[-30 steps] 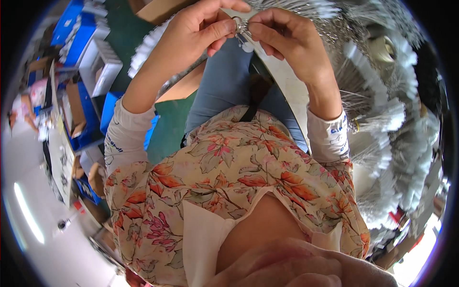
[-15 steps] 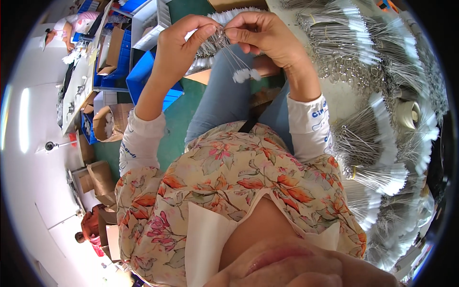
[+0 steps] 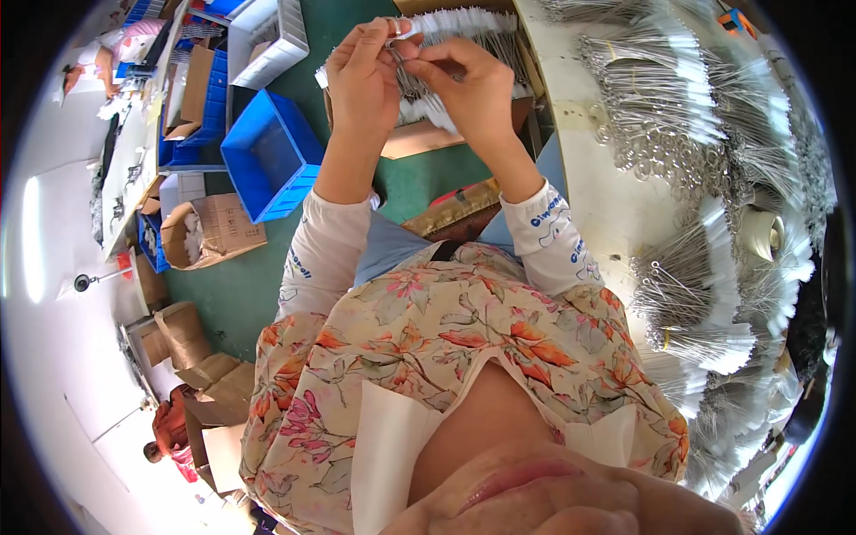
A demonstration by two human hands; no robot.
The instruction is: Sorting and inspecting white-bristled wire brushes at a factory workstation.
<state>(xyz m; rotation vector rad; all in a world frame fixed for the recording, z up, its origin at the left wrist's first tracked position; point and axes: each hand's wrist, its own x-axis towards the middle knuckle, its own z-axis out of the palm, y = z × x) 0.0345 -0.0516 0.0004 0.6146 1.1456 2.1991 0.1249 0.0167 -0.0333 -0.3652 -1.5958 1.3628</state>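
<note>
In the head view, your left grip (image 3: 366, 82) is raised in front of you, its thumb and fingers closed on a small shiny metal piece (image 3: 397, 52), which the fingertips partly hide. Your right grip (image 3: 473, 94) comes in just beside it, thumb and forefinger brought to the same piece; you cannot tell from here whether they clamp it or only touch it. Directly behind and below both grips, a cardboard box (image 3: 419, 143) holds rows of white-tipped wire brushes (image 3: 486, 25). To the right of your right grip runs the pale tabletop (image 3: 580, 201), with bundles of wire brushes (image 3: 655, 94) on it, their looped ends turned partly toward you and their white tips away. Farther right of the grip, nearer your body, a pale spool (image 3: 761, 234) sits among more bundles. Left of your left grip, a blue bin (image 3: 267, 156) stands tilted on the green floor (image 3: 214, 299), near a pale grey bin (image 3: 290, 45); nearer your body on that side is an open carton (image 3: 227, 234).
</note>
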